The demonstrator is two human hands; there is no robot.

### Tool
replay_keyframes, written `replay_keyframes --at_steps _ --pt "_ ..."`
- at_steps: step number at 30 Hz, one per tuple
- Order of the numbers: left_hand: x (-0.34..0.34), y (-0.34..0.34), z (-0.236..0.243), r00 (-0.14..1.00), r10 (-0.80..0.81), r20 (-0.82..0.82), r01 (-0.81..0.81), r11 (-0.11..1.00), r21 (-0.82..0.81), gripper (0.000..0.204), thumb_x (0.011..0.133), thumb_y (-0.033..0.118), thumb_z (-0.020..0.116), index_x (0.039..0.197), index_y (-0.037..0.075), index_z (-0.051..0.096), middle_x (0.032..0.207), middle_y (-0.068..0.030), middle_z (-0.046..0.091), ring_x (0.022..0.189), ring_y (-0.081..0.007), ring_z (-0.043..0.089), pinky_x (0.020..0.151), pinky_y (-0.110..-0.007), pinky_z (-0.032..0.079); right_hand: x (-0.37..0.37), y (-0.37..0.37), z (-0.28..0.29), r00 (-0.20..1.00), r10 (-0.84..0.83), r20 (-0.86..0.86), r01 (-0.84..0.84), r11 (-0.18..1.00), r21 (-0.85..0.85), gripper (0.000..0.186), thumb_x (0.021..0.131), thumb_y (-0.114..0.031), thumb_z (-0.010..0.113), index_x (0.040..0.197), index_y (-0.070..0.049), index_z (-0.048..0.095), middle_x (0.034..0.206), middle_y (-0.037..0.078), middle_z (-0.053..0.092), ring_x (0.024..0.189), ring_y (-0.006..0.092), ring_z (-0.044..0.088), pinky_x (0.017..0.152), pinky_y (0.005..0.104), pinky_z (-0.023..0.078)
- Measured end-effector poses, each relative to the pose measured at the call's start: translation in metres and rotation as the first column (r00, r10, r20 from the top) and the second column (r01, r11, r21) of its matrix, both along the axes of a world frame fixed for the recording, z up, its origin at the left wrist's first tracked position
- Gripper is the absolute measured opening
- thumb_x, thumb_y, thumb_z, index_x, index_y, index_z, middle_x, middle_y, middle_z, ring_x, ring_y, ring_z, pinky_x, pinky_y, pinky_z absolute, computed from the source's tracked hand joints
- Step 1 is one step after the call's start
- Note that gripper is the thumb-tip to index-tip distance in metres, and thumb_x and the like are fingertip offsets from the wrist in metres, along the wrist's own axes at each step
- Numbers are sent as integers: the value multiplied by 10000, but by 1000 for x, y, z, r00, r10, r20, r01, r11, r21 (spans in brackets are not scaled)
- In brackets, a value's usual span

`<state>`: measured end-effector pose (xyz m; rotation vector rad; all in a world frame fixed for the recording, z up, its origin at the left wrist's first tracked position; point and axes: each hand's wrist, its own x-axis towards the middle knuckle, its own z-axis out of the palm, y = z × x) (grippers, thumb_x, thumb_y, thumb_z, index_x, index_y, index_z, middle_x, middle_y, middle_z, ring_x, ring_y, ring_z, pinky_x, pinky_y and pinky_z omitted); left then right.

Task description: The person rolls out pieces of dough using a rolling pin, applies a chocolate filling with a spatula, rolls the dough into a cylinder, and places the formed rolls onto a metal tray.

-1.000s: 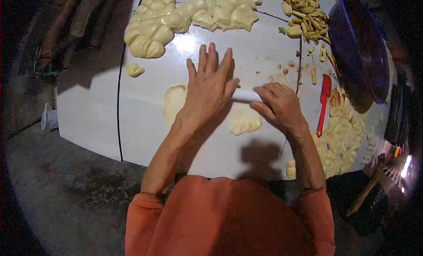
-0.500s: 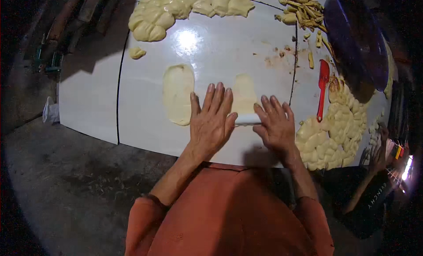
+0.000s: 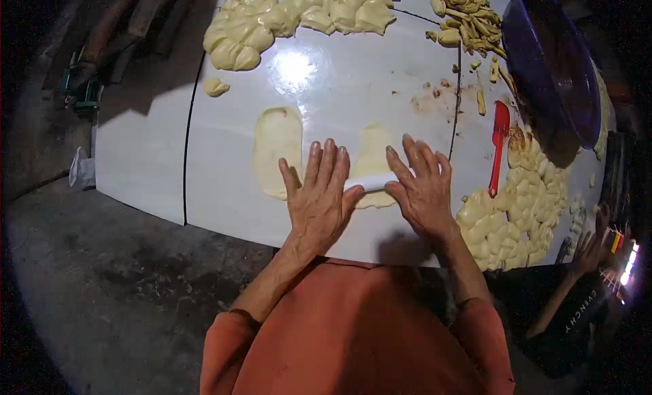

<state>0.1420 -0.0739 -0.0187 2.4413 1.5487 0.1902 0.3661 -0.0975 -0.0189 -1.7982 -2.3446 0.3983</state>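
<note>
Head view: left hand point(image 3: 318, 199) and right hand point(image 3: 424, 192) on roller point(image 3: 369, 183), fingers extended, uncurled; dough point(image 3: 372, 149) beneath roller; oval sheet point(image 3: 277, 154) left of roller, spatula point(image 3: 498, 147) right.

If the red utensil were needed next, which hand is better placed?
Likely the right hand: at the white roller, it sits nearer the red utensil; the left hand is farther away.

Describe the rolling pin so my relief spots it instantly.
On the white table, find the left hand and right hand near its edge. Between them shows the rolling pin, lying across a thin dough sheet. Its straight white cylinder stands out from that pale-yellow dough.
</note>
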Motion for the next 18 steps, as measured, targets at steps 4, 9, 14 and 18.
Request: replay_keyframes --at_steps 4,9,14,18 --pt "1 23 -16 997 69 17 -70 996 54 554 1018 367 493 1510 114 476 1589 -202 390 1504 -412 294 1143 -765 33 -12 19 -15 981 -159 108 159 987 12 582 1029 -470 495 1554 -227 437 1666 108 287 1542 316 228 1214 610 119" --pt "20 85 -16 990 112 80 -120 988 99 516 1017 335 506 1499 152 503 1576 -210 411 1499 -414 309 1112 -796 28 -10 69 -22 900 -360 245 343 933 110 606 1033 -466 473 1586 -237 378 1669 136 269 1551 360 189 1190 682 105" --pt "32 151 -26 985 136 109 -159 957 242 493 1013 322 526 1472 140 516 1541 -213 431 1489 -421 307 1100 -810 59 -11 131 -25 843 -498 205 468 866 176 626 1038 -493 448 1593 -219 353 1653 222 252 1543 426 162 1182 705 101" --pt "46 199 -32 986 60 154 -126 873 471 460 998 349 578 1402 131 559 1443 -163 529 1441 -400 369 1081 -820 135 8 183 -31 871 -489 58 418 796 437 561 1026 -492 492 1485 -169 516 1563 251 389 1467 445 308 1122 729 215"
